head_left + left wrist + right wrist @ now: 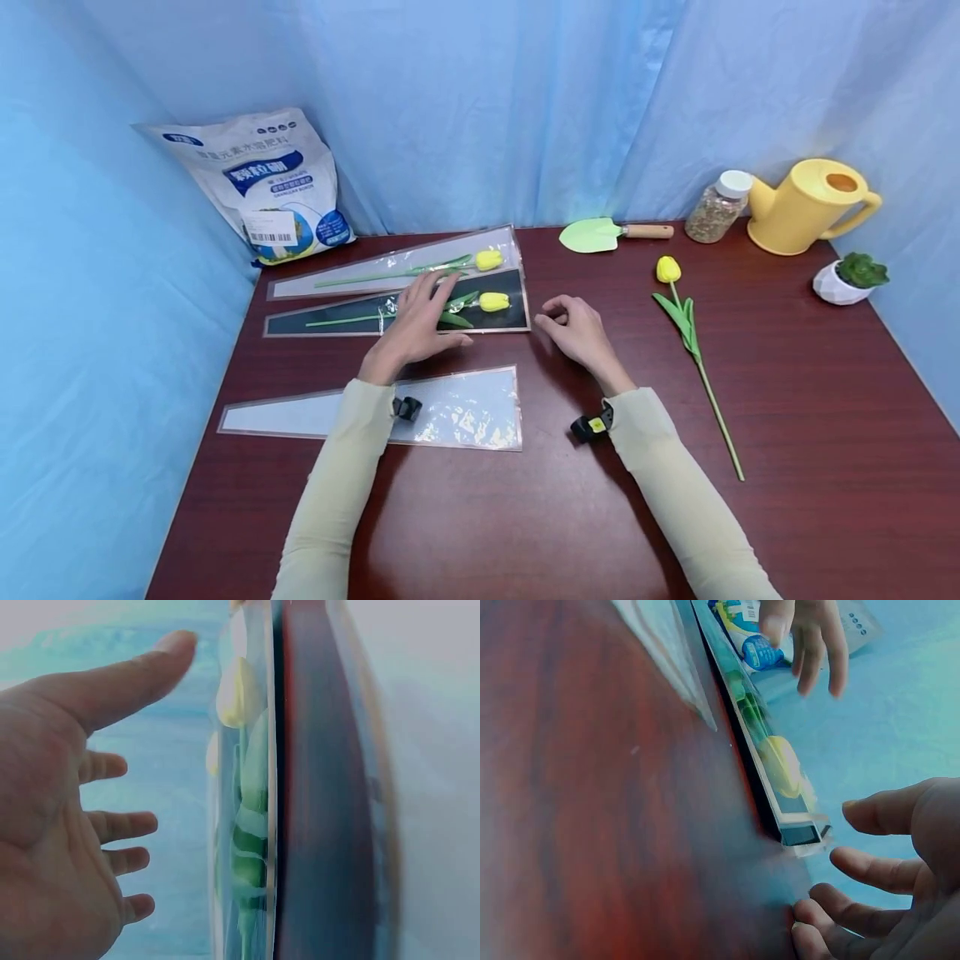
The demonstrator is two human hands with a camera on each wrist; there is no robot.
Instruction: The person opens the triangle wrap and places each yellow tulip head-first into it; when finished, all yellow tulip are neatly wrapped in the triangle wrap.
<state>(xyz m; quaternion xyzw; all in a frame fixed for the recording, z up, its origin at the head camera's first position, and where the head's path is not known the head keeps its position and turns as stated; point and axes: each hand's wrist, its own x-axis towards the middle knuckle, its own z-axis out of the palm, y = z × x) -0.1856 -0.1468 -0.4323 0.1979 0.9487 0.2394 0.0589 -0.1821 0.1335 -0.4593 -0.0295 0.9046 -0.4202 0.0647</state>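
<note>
Closest to the camera there's an empty clear sleeve (457,410) lying flat on the dark wood table (525,517), partly under the left forearm. Just past it, the left hand (415,325) is spread out flat, fingers straight, resting on the dark-backed sleeve (352,321) that already has a yellow tulip (491,302) inside; from the wrist view the fingers look relaxed and aren't gripping anything. The right hand (573,329) sits just off that sleeve's wide end, fingers loosely curled and holding nothing. Behind it is a second filled sleeve (337,283). So I'd say two flowers are bagged and the hands are finishing with the second one. One loose tulip (669,271) lies off to the right, well apart from the empty sleeve. My guess is the next move means picking that stem up gently and sliding it stem-first into the open wide end.
</note>
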